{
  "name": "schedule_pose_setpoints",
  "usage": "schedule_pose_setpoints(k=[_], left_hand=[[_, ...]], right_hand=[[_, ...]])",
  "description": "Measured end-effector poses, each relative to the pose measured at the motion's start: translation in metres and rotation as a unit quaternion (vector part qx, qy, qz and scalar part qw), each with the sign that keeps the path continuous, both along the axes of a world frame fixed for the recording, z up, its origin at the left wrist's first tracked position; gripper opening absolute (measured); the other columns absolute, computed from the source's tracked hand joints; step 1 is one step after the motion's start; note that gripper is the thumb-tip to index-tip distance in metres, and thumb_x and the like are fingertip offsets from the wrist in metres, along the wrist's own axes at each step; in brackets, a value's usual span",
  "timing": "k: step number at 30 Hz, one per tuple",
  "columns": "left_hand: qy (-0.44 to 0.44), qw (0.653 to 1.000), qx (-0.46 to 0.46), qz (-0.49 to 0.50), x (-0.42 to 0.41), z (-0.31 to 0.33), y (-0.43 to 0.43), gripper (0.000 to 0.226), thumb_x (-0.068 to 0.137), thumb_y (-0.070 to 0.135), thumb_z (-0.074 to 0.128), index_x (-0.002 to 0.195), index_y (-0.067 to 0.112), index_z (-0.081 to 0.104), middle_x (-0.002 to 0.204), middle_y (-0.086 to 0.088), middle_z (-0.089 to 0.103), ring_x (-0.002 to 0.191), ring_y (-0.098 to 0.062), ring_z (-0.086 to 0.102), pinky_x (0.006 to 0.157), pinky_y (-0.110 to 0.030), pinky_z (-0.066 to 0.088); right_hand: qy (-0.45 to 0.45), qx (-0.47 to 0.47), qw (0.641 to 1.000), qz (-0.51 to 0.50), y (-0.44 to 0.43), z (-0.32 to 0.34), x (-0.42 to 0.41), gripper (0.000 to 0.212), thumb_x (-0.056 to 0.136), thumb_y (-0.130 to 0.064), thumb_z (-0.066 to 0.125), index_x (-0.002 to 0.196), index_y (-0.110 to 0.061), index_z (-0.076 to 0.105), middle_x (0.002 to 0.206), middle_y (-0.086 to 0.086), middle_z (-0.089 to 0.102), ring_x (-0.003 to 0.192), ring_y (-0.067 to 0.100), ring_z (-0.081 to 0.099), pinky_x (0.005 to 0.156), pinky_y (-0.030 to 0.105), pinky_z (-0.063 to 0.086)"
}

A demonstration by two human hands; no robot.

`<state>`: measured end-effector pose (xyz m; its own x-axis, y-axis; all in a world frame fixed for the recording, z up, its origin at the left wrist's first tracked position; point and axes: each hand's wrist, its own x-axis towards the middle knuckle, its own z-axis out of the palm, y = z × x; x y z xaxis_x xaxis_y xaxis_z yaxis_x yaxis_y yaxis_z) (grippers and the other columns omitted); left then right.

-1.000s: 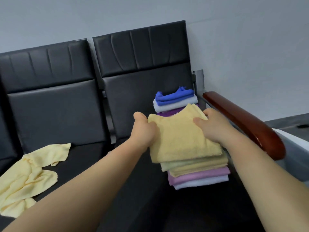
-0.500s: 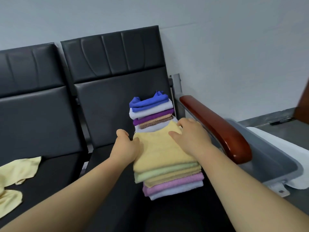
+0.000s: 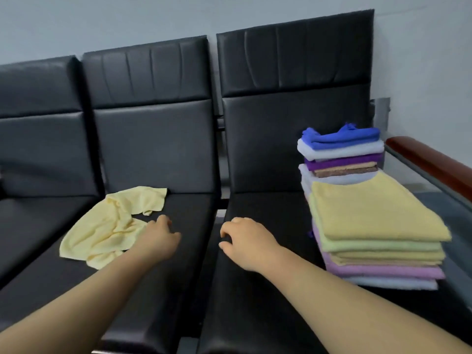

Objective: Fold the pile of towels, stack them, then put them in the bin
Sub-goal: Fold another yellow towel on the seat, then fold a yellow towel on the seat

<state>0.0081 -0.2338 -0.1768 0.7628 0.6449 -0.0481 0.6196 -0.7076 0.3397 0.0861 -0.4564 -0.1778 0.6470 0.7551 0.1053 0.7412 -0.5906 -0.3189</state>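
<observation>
Fingers of left hand loosely curled, empty, just beside crumpled yellow towel; towel lies leftward, long axis near-left to far-right. Right hand empty too, farther off.

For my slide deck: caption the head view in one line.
Left hand by the crumpled yellow towel, right hand over the seat, folded stacks alongside.

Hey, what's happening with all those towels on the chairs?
Someone is folding towels on black chairs. A near stack and a far stack of folded ones sit on the right chair. One crumpled yellow towel lies unfolded on the middle chair. The left hand stretches toward it and the right hand hovers over the seat; both hold nothing.
</observation>
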Motion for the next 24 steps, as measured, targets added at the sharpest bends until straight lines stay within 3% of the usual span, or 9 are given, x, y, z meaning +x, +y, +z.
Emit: schedule_pose_setpoints(k=[3,6,10,14,17,20,22,24], left_hand=[[0.083,0.992,0.069,0.058,-0.038,-0.018,0.058,0.054,0.095,0.055,0.048,0.142,0.029,0.044,0.147,-0.006,0.043,0.132,-0.036,0.043,0.102,-0.048,0.042],[0.123,0.989,0.035,0.071,-0.065,-0.036,0.105,0.053,0.096,0.06,0.044,0.142,0.035,0.044,0.149,0.0,0.042,0.134,-0.033,0.039,0.103,-0.051,0.041],[0.091,0.995,0.024,0.029,-0.068,-0.045,0.128,0.029,0.096,0.046,0.05,0.117,0.026,0.058,0.122,0.001,0.055,0.111,-0.025,0.05,0.095,-0.044,0.049],[0.068,0.994,-0.048,-0.071,-0.057,-0.043,0.113,0.007,0.094,0.029,0.06,0.095,0.024,0.065,0.1,0.007,0.064,0.094,-0.014,0.061,0.083,-0.031,0.052],[0.051,0.98,-0.103,-0.164,-0.053,-0.04,0.091,0.012,0.09,0.025,0.067,0.083,0.033,0.064,0.089,0.016,0.064,0.085,-0.003,0.059,0.071,-0.018,0.043],[0.027,0.97,-0.152,-0.186,-0.053,-0.036,0.076,0.013,0.087,0.02,0.073,0.081,0.029,0.067,0.081,0.014,0.066,0.076,-0.002,0.06,0.067,-0.014,0.045],[0.015,0.97,-0.159,-0.182,-0.055,-0.032,0.071,0.01,0.089,0.02,0.071,0.083,0.027,0.068,0.084,0.011,0.067,0.079,-0.005,0.061,0.07,-0.016,0.048],[-0.006,0.975,-0.149,-0.166,-0.058,-0.025,0.068,0.008,0.093,0.019,0.065,0.086,0.024,0.065,0.088,0.008,0.065,0.079,-0.009,0.058,0.07,-0.021,0.048]], right_hand=[[0.061,-0.008,0.998,0.028,0.054,-0.016,-0.014,0.026,0.104,-0.039,0.054,0.124,-0.025,0.063,0.123,-0.003,0.057,0.113,0.024,0.056,0.091,0.039,0.051],[0.094,-0.019,0.994,0.055,0.11,-0.028,-0.029,0.027,0.105,-0.035,0.051,0.128,-0.026,0.062,0.127,-0.006,0.055,0.115,0.021,0.056,0.092,0.036,0.049],[0.13,-0.014,0.99,0.051,0.148,-0.042,-0.027,0.035,0.105,-0.029,0.052,0.139,-0.027,0.058,0.137,-0.006,0.053,0.124,0.019,0.054,0.1,0.035,0.049],[0.148,-0.007,0.988,0.034,0.147,-0.052,-0.015,0.051,0.101,-0.027,0.059,0.15,-0.032,0.046,0.141,-0.006,0.05,0.119,0.016,0.057,0.101,0.033,0.05],[0.158,-0.001,0.987,0.041,0.136,-0.057,-0.007,0.061,0.097,-0.027,0.063,0.151,-0.043,0.039,0.138,-0.011,0.042,0.107,0.013,0.058,0.094,0.034,0.054],[0.133,-0.026,0.989,0.062,0.127,-0.061,-0.005,0.047,0.098,-0.033,0.064,0.142,-0.045,0.053,0.128,-0.014,0.041,0.106,0.009,0.052,0.089,0.032,0.053],[0.111,-0.026,0.991,0.067,0.123,-0.062,-0.007,0.024,0.1,-0.037,0.063,0.123,-0.039,0.069,0.123,-0.015,0.046,0.108,0.01,0.051,0.092,0.033,0.051],[0.11,-0.007,0.992,0.067,0.117,-0.057,-0.01,0.015,0.099,-0.038,0.062,0.102,-0.03,0.074,0.113,-0.015,0.052,0.101,0.011,0.056,0.093,0.037,0.053]])
